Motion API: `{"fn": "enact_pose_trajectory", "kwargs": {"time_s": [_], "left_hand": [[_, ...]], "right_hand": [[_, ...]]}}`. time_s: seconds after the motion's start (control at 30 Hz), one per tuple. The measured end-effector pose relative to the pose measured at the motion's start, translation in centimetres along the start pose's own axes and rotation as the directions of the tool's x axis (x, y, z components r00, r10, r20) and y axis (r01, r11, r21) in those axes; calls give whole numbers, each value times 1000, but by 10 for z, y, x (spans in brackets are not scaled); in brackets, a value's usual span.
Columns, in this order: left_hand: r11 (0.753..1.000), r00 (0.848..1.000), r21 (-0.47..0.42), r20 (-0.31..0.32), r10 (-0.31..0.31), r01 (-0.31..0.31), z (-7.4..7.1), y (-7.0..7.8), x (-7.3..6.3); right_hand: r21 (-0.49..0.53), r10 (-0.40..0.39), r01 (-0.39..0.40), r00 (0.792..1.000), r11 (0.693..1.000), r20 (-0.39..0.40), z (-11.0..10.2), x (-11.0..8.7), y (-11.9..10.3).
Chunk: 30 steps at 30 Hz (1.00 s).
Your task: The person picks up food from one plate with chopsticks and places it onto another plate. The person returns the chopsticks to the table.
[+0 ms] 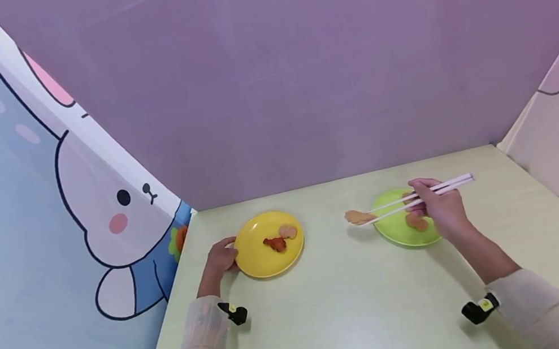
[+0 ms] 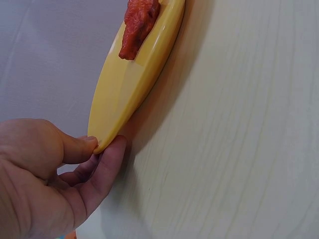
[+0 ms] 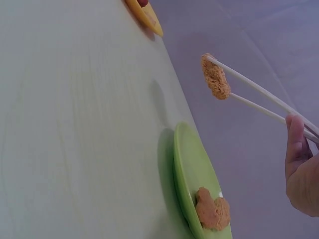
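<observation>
On the left, my left hand pinches the rim of a yellow plate, thumb on top and fingers beneath, as the left wrist view shows. A red-brown piece of chicken and a tan nugget lie on that plate. My right hand grips a pair of white chopsticks over a green plate. Between the chopstick tips is a golden-tan fried nugget, held up off the table left of the green plate. More tan nuggets sit on the green plate, partly hidden by the hand in the head view.
Both plates stand on a pale wood-grain table. A purple cloth wall rises behind the table's back edge, and a wall with a rabbit drawing borders the left side. Black wrist cameras sit on both sleeves.
</observation>
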<state>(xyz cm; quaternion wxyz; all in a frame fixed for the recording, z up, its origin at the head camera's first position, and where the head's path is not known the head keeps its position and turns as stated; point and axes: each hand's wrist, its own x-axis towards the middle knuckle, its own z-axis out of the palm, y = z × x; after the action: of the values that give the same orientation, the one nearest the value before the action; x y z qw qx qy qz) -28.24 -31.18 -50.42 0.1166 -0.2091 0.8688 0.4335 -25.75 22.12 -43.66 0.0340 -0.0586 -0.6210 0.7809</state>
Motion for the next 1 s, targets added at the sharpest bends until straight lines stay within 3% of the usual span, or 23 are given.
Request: {"fn": "enact_pose_trajectory", "kwargs": {"time_s": [0.5, 0.73, 1.0], "left_hand": [[1000, 1000, 9, 6, 10, -10, -1, -4, 10], [1000, 999, 3, 18, 28, -28, -5, -8, 7], [999, 999, -5, 26, 43, -43, -8, -11, 4]], "right_hand": [[-28, 41, -41, 999, 999, 11, 18, 4, 8], [-15, 61, -61, 998, 998, -3, 33, -9, 11], [0, 21, -21, 1000, 1000, 11, 52, -23, 18]]}}
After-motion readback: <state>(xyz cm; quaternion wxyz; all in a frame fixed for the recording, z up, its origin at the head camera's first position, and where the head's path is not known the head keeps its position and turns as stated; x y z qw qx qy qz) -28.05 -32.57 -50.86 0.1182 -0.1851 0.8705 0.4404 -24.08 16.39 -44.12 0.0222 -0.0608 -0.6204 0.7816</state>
